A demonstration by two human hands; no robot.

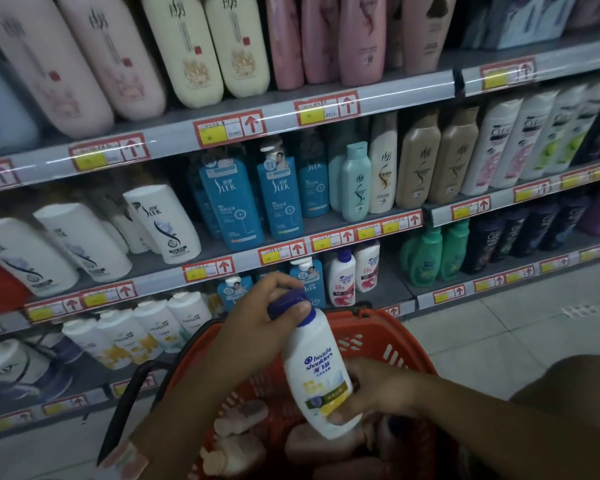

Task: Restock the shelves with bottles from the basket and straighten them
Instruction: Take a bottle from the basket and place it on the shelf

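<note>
Both hands grip bottle (317, 370) | basket (388, 327) contents blurred, partly hidden

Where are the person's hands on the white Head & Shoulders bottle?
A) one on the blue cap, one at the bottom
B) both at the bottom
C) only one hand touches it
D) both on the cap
A: the left hand grips the blue cap of the bottle and the right hand holds its lower end, above the red basket.

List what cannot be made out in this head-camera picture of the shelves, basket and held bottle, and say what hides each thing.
- Price tags: print too small and blurred.
- Basket contents: dim, blurred, partly hidden behind the shampoo bottle and both arms.
- Bottle cap: mostly covered by the left hand.
- Right hand: fingers hidden behind the bottle.
- Top-shelf bottles: tops cut off by the upper edge.
</note>
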